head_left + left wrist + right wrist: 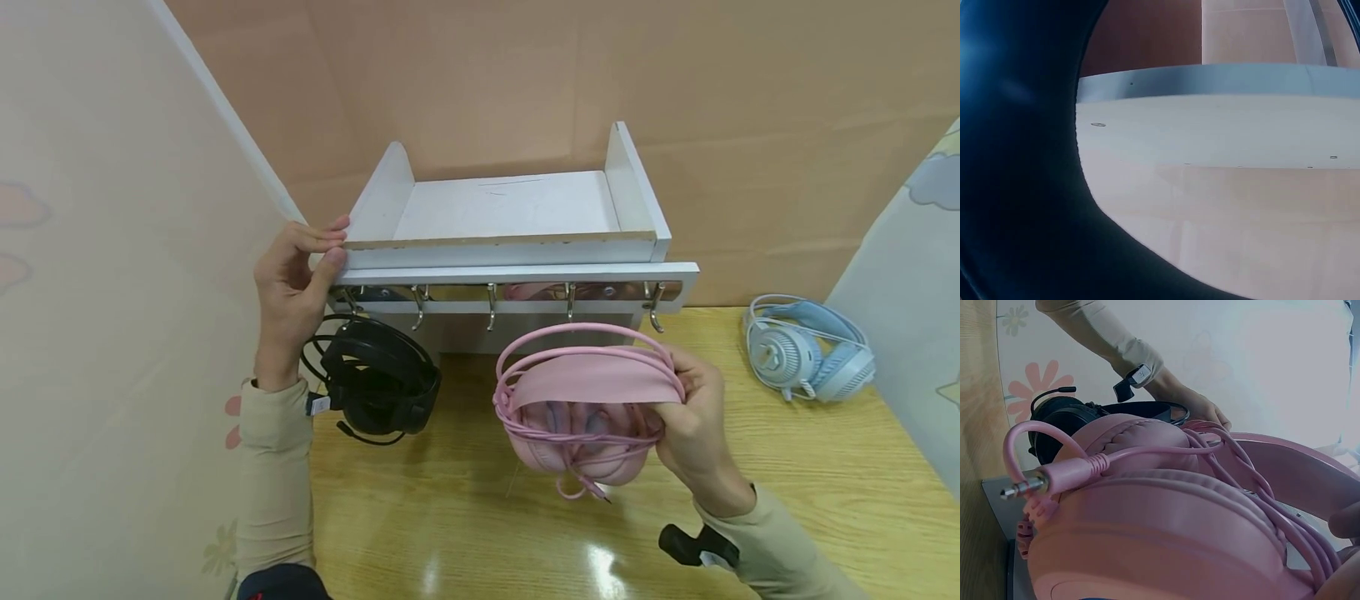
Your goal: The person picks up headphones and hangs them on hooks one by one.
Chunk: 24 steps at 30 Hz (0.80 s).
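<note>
White shelf (head view): The shelf (517,204) has a row of metal hooks (491,307) below its front edge.
Left hand: The left hand (291,292) grips the shelf's left end with its fingers. If it pushed or pulled too hard, the shelf might wobble, I think.
Pink headphones: They (600,383) are in the air in front of the shelf's right half. I can't tell if the band touches a hook.
Right hand: The right hand (693,429) has its fingers grasping the band by its right side. That is just one side, so the pink headphones could tip and drop onto the tabletop (465,517).
Black headphones: They (386,379) hang below the shelf's left end. A bump on the shelf might shake them off.
Blue headphones: They (783,354) lie on the tabletop, right of the shelf, away from trouble.
Dark shape (left wrist view): A big dark curved thing (1016,156) fills one side. No fingers show here, so I can't tell their grip from this.
Pink plug (right wrist view): The plug (1075,474) sticks out and the pink wire (1154,450) makes loops. A loop could snag on a hook under the shelf.
</note>
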### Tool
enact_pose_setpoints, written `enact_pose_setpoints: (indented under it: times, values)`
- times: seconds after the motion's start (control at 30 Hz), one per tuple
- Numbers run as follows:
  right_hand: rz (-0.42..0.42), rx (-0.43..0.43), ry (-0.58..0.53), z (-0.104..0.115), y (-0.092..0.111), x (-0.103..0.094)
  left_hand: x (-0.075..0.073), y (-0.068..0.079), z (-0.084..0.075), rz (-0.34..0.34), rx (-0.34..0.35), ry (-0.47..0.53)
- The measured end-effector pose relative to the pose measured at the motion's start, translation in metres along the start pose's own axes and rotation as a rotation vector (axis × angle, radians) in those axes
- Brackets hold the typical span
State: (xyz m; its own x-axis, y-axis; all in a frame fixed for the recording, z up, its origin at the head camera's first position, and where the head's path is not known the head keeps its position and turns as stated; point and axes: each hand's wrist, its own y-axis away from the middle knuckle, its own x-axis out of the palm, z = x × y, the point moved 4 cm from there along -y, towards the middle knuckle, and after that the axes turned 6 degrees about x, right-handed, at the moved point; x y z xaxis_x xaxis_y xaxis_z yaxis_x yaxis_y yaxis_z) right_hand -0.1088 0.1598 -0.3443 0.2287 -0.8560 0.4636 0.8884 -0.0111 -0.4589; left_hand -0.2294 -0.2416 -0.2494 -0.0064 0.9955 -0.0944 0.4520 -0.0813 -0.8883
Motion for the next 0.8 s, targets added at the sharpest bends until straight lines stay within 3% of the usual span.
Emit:
enact_pose_setpoints:
  times: [0.6, 0.8]
  values:
    - [-0.057, 0.044, 0.076, -0.014, 0.000, 0.017, -0.001, 0.001, 0.002, 0.000, -0.003, -0.010]
    - [-0.040, 0.042, 0.063, -0.015, -0.003, 0.022, 0.000, 0.001, 0.001, -0.002, -0.008, -0.009]
